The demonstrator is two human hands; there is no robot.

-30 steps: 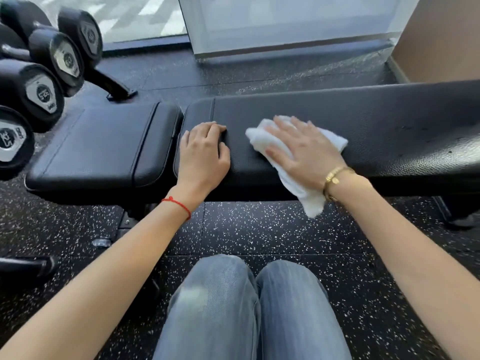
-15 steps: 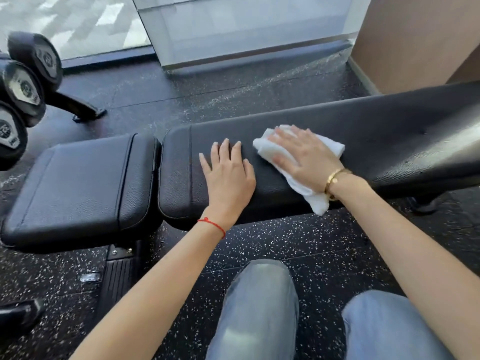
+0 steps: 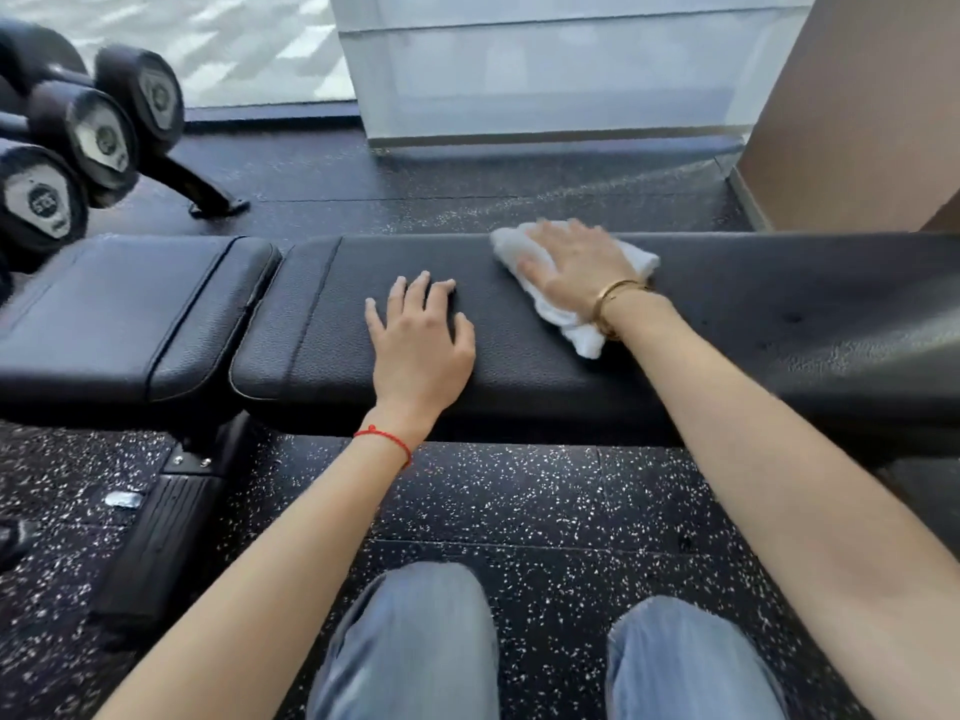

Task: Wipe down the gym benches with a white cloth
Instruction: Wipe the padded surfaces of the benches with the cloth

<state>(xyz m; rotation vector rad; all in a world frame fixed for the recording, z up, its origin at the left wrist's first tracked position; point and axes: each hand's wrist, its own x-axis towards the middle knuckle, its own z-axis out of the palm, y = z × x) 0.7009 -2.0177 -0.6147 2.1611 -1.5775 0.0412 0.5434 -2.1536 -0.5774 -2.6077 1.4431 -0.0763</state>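
A black padded gym bench [image 3: 753, 324] runs across the head view, with its long back pad on the right and a separate seat pad [image 3: 119, 314] on the left. My right hand [image 3: 576, 265] lies flat with straight fingers on a white cloth [image 3: 563, 317], pressing it onto the far side of the long pad. The cloth sticks out past my fingertips and trails back under my wrist. My left hand [image 3: 421, 345] rests flat on the pad, fingers spread, left of the cloth and apart from it.
A rack of black dumbbells [image 3: 78, 142] stands at the far left, one rack foot [image 3: 208, 197] on the speckled rubber floor. The bench frame [image 3: 156, 537] sits under the seat pad. A glass wall [image 3: 545, 70] and a brown wall [image 3: 857, 106] lie behind. My knees [image 3: 415, 641] are in front.
My right hand has slid the cloth toward the bench's far edge and a little to the right. My left hand stays flat on the pad. The view has shifted.
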